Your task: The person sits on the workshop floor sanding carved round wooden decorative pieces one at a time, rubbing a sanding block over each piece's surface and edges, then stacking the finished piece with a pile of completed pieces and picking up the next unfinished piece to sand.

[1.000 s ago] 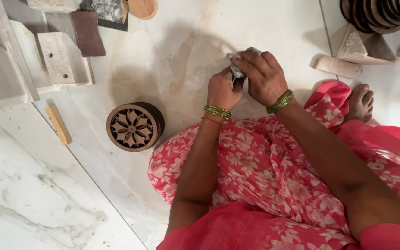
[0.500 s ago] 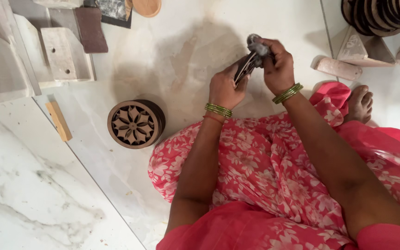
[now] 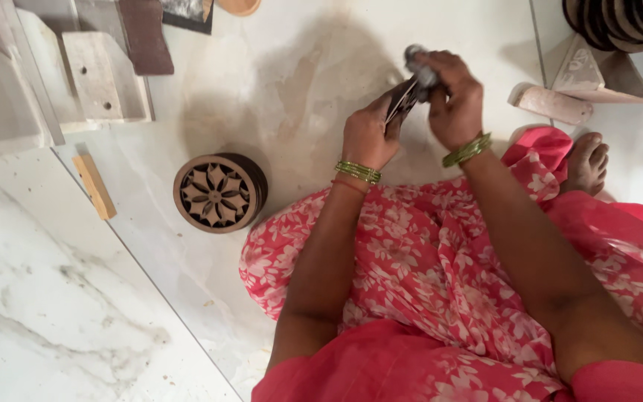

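Note:
I sit on a pale marble floor in a pink flowered dress. My left hand point(image 3: 368, 132) grips a thin dark brown round piece point(image 3: 402, 101) by its edge, tilted on its side. My right hand point(image 3: 454, 95) is closed on a small grey pad point(image 3: 418, 65) that presses against the upper edge of that piece. Both wrists carry green bangles. To the left on the floor stands a short stack of round brown carved pieces point(image 3: 220, 192) with a flower cut-out on top.
Pale wooden blocks point(image 3: 104, 77) and a dark brown slab point(image 3: 146, 36) lie at the upper left. A small wooden stick point(image 3: 94, 186) lies by a floor joint. More round dark pieces point(image 3: 623, 22) and wood offcuts point(image 3: 552, 104) lie at the upper right, near my bare foot point(image 3: 586, 162).
Both hands rose away from my lap and moved to the right with the piece. The right hand with the pad now sits higher, at the piece's top edge.

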`<action>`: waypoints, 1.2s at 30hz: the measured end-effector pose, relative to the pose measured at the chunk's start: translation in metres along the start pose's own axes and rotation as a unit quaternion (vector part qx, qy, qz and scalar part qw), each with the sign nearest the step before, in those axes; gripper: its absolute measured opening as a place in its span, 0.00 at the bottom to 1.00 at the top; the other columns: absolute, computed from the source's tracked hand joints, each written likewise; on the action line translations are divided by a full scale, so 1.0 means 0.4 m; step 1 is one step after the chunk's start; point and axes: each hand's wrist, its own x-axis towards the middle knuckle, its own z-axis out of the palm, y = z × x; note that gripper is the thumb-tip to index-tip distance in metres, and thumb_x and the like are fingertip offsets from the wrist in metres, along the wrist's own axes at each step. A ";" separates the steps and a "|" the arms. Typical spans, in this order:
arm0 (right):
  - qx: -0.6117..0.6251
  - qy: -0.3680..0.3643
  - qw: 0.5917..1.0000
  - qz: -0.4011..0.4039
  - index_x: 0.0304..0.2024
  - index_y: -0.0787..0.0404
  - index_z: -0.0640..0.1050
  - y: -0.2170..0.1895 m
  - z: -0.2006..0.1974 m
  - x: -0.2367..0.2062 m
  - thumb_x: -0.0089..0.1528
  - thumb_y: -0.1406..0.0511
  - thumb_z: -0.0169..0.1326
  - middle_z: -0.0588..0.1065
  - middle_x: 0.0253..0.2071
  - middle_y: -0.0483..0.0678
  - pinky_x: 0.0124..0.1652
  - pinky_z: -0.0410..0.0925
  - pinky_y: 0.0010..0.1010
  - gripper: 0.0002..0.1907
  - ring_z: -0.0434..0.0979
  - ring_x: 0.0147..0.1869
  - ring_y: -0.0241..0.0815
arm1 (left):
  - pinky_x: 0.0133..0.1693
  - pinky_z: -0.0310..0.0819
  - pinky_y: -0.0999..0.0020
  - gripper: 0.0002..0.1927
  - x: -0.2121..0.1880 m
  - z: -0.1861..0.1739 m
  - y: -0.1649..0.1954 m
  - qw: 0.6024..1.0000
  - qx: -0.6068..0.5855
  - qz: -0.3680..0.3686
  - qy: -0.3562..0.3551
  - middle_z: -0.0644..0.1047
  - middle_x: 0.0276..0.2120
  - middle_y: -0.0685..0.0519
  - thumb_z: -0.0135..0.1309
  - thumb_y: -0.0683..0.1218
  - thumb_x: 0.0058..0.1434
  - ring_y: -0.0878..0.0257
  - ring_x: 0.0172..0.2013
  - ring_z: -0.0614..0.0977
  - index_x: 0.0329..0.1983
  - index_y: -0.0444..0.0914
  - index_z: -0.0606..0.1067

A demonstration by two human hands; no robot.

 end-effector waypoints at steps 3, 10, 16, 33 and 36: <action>0.253 -0.058 0.921 0.290 0.58 0.65 0.78 0.027 -0.010 -0.002 0.67 0.80 0.43 0.79 0.44 0.50 0.45 0.75 0.29 0.20 0.78 0.43 0.38 | 0.40 0.78 0.53 0.19 0.006 -0.007 0.011 0.999 0.030 0.003 -0.018 0.82 0.44 0.45 0.60 0.44 0.61 0.45 0.40 0.83 0.56 0.43 0.76; 0.321 -0.036 0.899 0.297 0.56 0.65 0.77 0.054 -0.020 -0.011 0.67 0.80 0.42 0.78 0.43 0.49 0.43 0.75 0.26 0.19 0.78 0.42 0.36 | 0.39 0.79 0.56 0.20 0.007 -0.023 0.040 0.998 0.040 -0.036 -0.041 0.83 0.42 0.47 0.62 0.48 0.59 0.48 0.38 0.85 0.55 0.45 0.78; -0.099 -0.019 0.978 -0.183 0.54 0.63 0.78 0.044 -0.009 -0.013 0.60 0.81 0.49 0.76 0.53 0.56 0.45 0.77 0.36 0.23 0.81 0.51 0.54 | 0.37 0.80 0.56 0.16 0.009 -0.008 0.023 0.997 0.040 -0.062 -0.037 0.84 0.40 0.48 0.62 0.48 0.59 0.49 0.36 0.85 0.51 0.45 0.79; -0.036 -0.234 0.971 0.024 0.59 0.58 0.80 0.055 -0.180 0.038 0.60 0.80 0.50 0.78 0.50 0.55 0.46 0.79 0.34 0.26 0.83 0.47 0.48 | 0.62 0.70 0.43 0.30 -0.013 -0.062 0.046 0.979 0.166 0.083 0.088 0.78 0.58 0.50 0.52 0.40 0.63 0.54 0.60 0.80 0.69 0.49 0.69; -0.211 -0.316 0.921 -0.084 0.61 0.48 0.80 0.070 -0.286 0.083 0.60 0.74 0.57 0.78 0.54 0.52 0.43 0.78 0.35 0.27 0.82 0.45 0.49 | 0.65 0.57 0.29 0.34 -0.027 -0.132 0.043 0.940 0.301 0.041 0.154 0.76 0.63 0.53 0.51 0.38 0.56 0.55 0.67 0.72 0.68 0.49 0.69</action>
